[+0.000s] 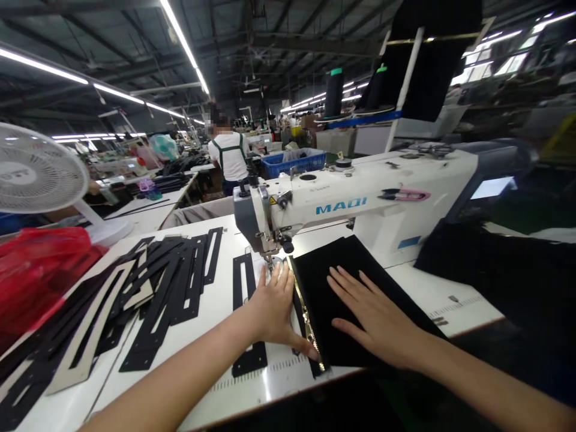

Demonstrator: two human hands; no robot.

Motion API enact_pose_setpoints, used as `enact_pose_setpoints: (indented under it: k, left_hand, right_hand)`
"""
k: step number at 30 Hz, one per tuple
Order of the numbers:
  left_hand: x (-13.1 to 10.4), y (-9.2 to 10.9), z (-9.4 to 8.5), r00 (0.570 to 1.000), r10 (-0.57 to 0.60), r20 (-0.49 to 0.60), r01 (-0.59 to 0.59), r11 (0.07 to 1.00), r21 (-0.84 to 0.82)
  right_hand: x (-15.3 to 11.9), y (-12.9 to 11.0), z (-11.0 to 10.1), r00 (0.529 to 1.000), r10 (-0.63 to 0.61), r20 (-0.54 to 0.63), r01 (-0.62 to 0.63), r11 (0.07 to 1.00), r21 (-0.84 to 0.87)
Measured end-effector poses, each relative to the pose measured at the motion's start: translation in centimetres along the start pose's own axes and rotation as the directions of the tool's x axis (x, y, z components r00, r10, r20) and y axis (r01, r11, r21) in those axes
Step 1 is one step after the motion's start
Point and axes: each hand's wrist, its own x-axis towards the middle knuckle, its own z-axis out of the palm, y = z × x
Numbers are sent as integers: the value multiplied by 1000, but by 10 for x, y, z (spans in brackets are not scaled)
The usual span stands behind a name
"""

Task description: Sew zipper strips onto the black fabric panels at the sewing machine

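Black fabric (310,270) lies flat on the sewing table, with a gold-toothed zipper (300,294) along its left edge. My left hand (276,303) rests beside the zipper with fingers stretched toward the needle area, its thumb over the zipper's near end. Spread flat on the fabric is my right hand (366,312), right of the zipper. The white sewing machine (342,198) stands just beyond both hands, its presser foot (270,261) close to my left fingertips. A black slotted strip (245,282) lies left of the presser foot, partly behind my left hand.
A pile of black slotted strips (180,276) covers the left of the table, beside a red plastic bag (40,276) and a white fan (40,171). Pink-handled thread snips (407,194) sit on the machine. Behind it are a blue crate (294,163) and a person (230,153).
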Motion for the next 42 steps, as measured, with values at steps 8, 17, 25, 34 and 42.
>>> enact_pose_setpoints:
  k: [8, 17, 25, 34, 42]
  left_hand:
    - [-80, -8, 2, 973, -148, -179, 139, 988, -65]
    - [-151, 10, 44, 955, -226, -191, 223, 974, -37]
    - [-132, -19, 41, 932, -104, -346, 111, 994, 1]
    - [-97, -57, 53, 821, -52, -568, 112, 991, 72]
    - [-91, -49, 30, 673, -88, -735, -26, 990, -142]
  right_hand:
    - [8, -6, -15, 999, -47, 2, 47, 999, 12]
    - [29, -40, -14, 983, -178, -51, 185, 954, 236]
    - [67, -11, 19, 983, -150, -105, 159, 984, 80]
    - [83, -31, 11, 992, -123, -13, 122, 989, -89]
    - [48, -35, 28, 994, -84, -76, 80, 995, -51]
